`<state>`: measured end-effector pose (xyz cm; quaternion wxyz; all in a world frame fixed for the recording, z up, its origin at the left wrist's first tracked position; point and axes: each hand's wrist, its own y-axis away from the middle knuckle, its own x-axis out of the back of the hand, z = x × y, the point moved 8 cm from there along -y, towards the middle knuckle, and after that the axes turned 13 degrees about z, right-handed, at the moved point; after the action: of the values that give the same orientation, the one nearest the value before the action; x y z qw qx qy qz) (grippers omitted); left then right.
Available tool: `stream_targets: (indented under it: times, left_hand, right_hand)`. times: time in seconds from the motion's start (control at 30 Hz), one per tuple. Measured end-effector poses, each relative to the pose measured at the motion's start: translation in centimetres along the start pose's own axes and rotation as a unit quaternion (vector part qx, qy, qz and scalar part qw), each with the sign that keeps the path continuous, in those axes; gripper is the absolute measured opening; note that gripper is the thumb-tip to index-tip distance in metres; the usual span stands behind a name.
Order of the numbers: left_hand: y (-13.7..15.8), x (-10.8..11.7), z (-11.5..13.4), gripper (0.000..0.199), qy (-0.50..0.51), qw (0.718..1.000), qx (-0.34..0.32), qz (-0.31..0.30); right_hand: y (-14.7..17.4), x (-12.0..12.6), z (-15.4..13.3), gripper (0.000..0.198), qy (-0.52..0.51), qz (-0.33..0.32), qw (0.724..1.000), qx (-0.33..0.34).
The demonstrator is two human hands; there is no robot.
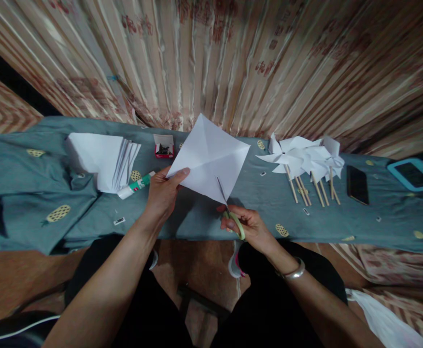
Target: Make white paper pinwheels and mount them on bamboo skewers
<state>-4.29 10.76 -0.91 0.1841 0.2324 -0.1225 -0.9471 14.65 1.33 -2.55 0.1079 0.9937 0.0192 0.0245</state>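
A square sheet of white paper [207, 154] with diagonal creases is held up over the cloth-covered table. My left hand [166, 191] pinches its left corner, thumb on top. In my right hand [246, 222] is a pair of scissors [239, 226] with pale green handles, fingers closed round them. One blade lies over the paper at its lower corner; the other blade is hidden behind the sheet.
At left are a stack of white paper [103, 159], a glue stick [137, 186] and a small red box [164, 146] of dark bits. Several paper pinwheels [305, 154] on sticks, a phone [357, 184] and a blue-framed tablet [414, 174] lie right. The table [197, 222] is narrow.
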Motion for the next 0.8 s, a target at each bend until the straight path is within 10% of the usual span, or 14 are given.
stream_targets:
  times: [0.8]
  left_hand:
    - [-0.05, 0.1, -0.08, 0.02, -0.001, 1.0, -0.002, 0.002]
  right_hand:
    - [-0.2, 0.17, 1.0, 0.048, -0.053, 0.031, 0.996, -0.06]
